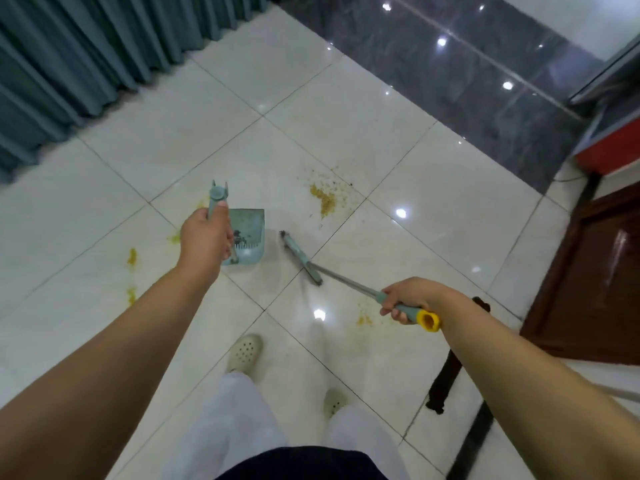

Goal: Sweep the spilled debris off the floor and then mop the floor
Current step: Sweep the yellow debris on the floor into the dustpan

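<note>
My left hand (pixel 206 238) grips the upright handle of a light blue dustpan (pixel 248 230) standing on the white tiled floor (pixel 433 202). My right hand (pixel 412 299) is closed around the grey-green grip of a broom, just below its yellow end cap (pixel 429 321). The broom head (pixel 300 257) rests on the floor to the right of the dustpan, a short gap between them. A pile of yellow-brown crumbs (pixel 325 199) lies beyond the broom head. Smaller yellow smears lie at the left (pixel 132 257) and near my right hand (pixel 364 319).
Teal curtains (pixel 86 57) hang along the far left. A dark glossy floor strip (pixel 450 71) runs across the far right. A dark red wooden piece of furniture (pixel 588 278) stands at the right, with a dark leg (pixel 446 375) near my feet (pixel 244 353).
</note>
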